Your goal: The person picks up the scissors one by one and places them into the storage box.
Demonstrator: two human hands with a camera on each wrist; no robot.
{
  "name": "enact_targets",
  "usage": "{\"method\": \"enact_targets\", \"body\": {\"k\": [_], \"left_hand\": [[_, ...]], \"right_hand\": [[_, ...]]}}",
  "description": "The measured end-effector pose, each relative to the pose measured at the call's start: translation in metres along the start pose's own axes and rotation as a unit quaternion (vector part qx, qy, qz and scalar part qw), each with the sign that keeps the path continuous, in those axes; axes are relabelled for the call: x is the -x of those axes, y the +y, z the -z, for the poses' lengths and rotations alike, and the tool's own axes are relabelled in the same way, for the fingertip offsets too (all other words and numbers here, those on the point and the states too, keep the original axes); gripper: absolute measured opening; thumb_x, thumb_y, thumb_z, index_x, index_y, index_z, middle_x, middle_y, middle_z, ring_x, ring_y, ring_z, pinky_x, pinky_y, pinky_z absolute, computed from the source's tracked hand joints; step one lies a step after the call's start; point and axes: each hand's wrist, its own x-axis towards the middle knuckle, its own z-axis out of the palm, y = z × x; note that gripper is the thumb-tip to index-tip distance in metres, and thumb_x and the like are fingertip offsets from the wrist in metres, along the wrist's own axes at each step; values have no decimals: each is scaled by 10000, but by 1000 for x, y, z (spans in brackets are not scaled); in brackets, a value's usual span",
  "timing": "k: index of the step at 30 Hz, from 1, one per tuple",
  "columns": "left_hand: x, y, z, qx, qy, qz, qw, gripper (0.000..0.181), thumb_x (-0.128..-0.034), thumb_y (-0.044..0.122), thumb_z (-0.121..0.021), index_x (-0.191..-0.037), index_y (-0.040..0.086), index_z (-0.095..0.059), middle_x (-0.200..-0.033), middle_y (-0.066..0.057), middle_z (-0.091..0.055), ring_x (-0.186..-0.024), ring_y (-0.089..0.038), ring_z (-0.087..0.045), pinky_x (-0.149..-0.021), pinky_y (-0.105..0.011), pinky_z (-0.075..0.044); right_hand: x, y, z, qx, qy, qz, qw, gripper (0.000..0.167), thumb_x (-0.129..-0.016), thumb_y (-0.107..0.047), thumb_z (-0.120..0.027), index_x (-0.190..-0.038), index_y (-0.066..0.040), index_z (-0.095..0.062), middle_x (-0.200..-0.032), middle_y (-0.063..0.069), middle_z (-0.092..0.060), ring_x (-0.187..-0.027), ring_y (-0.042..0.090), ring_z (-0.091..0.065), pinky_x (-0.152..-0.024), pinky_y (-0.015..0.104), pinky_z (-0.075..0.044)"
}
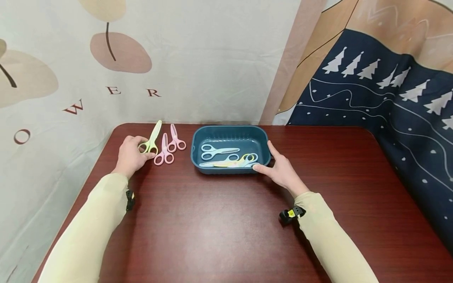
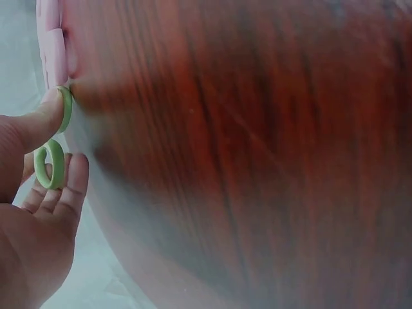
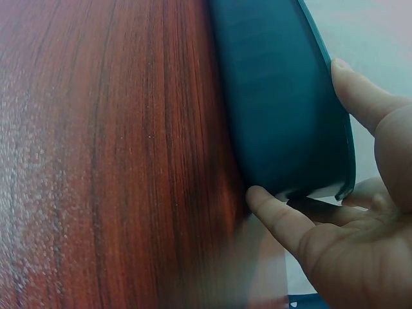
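Observation:
At the table's left, the left hand [image 1: 130, 156] pinches the handles of the green scissors [image 1: 153, 135], whose blades point away; the left wrist view shows its thumb at one green loop [image 2: 50, 165]. Two pink scissors [image 1: 164, 151] lie just right of them. The right hand [image 1: 283, 173] grips the right end of a teal tray [image 1: 226, 170], thumb on its rim and fingers by its side and lower edge [image 3: 283, 103]. Inside the tray lie blue scissors [image 1: 226, 150] and, overlapping along the near side, more light blue and yellow scissors.
The dark red-brown table [image 1: 212, 228] has rounded back corners. Behind it hangs a pale printed cloth [image 1: 198, 59] with letters, and at the right a navy cloth [image 1: 354, 94] with white trees. Each wrist wears a small black device.

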Motion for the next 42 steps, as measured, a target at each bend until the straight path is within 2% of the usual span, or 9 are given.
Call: {"method": "enact_targets", "body": {"k": [4,10,16,20,23,26,28,35,42], "left_hand": [[1,-1,0,137,-106,99,9998,530,-830,63,-851,-1271,-83,-596,-1158,-302,-513,-990,-445,-618,-920,-556,-434],[3,-2,1,432,-149,379,9982,518,-852,46,-827,-1299,-38,-580,-1214,-293,-632,-1057,-432,-636,-904,-526,-486],[6,-2,3,681,-97,740,9949,500,-887,29,-788,-1338,-6,-575,-1168,-237,-635,-1045,-374,-603,-792,-341,-467],[7,-3,4,751,-68,859,9934,482,-910,19,-758,-1351,3,-566,-1152,-210,-622,-967,-298,-623,-664,-188,-474],[7,-2,5,1000,-51,842,9914,478,-915,-15,-731,-1358,-14,-551,-1137,-211,-598,-833,-165,-647,-599,-157,-530],[8,0,6,1298,-53,785,9884,477,-920,-48,-705,-1365,-33,-535,-1122,-204,-567,-720,-18,-619,-614,-207,-591],[8,1,6,1425,-70,756,9869,482,-924,-60,-692,-1375,-35,-526,-1121,-194,-551,-709,44,-584,-642,-239,-610],[10,8,9,1639,-41,626,9845,483,-920,-72,-695,-1376,-35,-539,-1130,-205,-556,-770,47,-568,-688,-280,-623],[11,15,10,1528,-14,303,9878,459,-901,-75,-708,-1338,-40,-573,-1122,-231,-605,-800,24,-552,-658,-199,-596]], "right_hand": [[0,0,0,21,-4,-15,10000,1057,-923,-427,-772,-1665,-86,-101,-1673,189,-285,-1506,388,-338,-1171,604,-346],[0,-2,0,24,-7,-36,10000,1056,-923,-414,-775,-1666,-88,-99,-1669,196,-292,-1502,391,-344,-1170,602,-350],[-1,0,-1,66,2,-15,10000,1052,-926,-409,-774,-1664,-79,-101,-1663,207,-298,-1498,396,-350,-1173,600,-345],[-1,0,-1,43,5,-8,10000,1055,-922,-408,-779,-1665,-83,-103,-1662,201,-304,-1497,387,-356,-1172,593,-351],[-1,0,-1,-4,-6,-13,10000,1056,-923,-408,-778,-1666,-89,-100,-1670,190,-292,-1501,383,-350,-1170,592,-354],[-1,1,-1,-24,-29,-14,10000,1056,-927,-415,-773,-1666,-91,-93,-1673,188,-286,-1501,386,-347,-1169,597,-353],[-1,1,-1,-29,-34,-12,10000,1056,-927,-418,-772,-1667,-93,-91,-1672,189,-289,-1499,386,-350,-1170,597,-352],[-1,1,-1,-49,-25,-28,10000,1055,-924,-416,-774,-1667,-94,-98,-1671,182,-295,-1500,381,-350,-1167,597,-358],[-1,0,-1,-19,-27,-37,10000,1061,-923,-423,-773,-1667,-95,-92,-1670,185,-296,-1502,384,-347,-1170,601,-351]]}}
